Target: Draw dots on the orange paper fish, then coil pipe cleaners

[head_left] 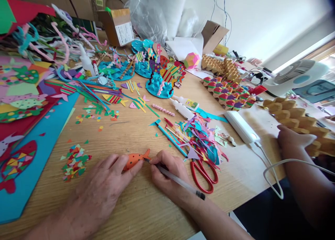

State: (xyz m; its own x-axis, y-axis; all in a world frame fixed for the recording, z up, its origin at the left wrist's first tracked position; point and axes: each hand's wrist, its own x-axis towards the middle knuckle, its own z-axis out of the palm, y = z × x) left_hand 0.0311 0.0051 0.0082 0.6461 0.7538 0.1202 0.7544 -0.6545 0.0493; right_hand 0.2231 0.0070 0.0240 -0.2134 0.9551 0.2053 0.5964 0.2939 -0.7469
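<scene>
A small orange paper fish with dark dots lies at the table's near middle. My left hand holds it by its body, the fingers along its upper edge and the thumb below. In my right hand is a pen with a clear barrel and black end, its tip touching the fish near the tail. Left of my left hand is a pile of small coloured paper triangles. Red-handled scissors lie just right of my right hand, beside a heap of paper scraps.
A blue pencil, glue bottles and a white power bank with a cable lie beyond my right hand. Coloured sheets cover the left side. Another person's hand rests by egg-carton pieces at the right.
</scene>
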